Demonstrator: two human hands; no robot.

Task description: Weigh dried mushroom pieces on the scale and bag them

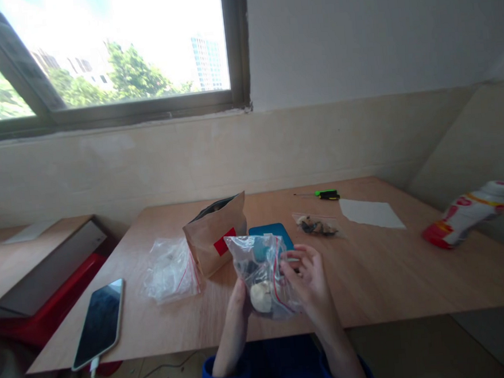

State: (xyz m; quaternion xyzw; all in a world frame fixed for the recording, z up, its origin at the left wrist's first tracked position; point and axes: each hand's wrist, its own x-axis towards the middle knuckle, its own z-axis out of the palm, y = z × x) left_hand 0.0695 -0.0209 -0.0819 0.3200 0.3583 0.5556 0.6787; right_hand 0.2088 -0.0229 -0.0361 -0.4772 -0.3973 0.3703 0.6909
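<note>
Both my hands hold up a clear zip bag (261,272) with a red seal strip over the near edge of the wooden table (370,273). A pale round lump and some dark bits sit inside the bag. My left hand (238,308) grips the bag's lower left side from below. My right hand (307,277) pinches its right edge, fingers curled around the plastic. Just behind the bag stand a brown paper pouch (214,235) with a red label, open at the top, and a flat blue case (272,232).
A pile of empty clear zip bags (170,269) lies left of the pouch. A phone (100,323) on a cable rests at the table's left corner. Farther back lie a small filled bag (316,225), a green screwdriver (324,195), a white sheet (370,213) and a toppled white-and-red bottle (465,214).
</note>
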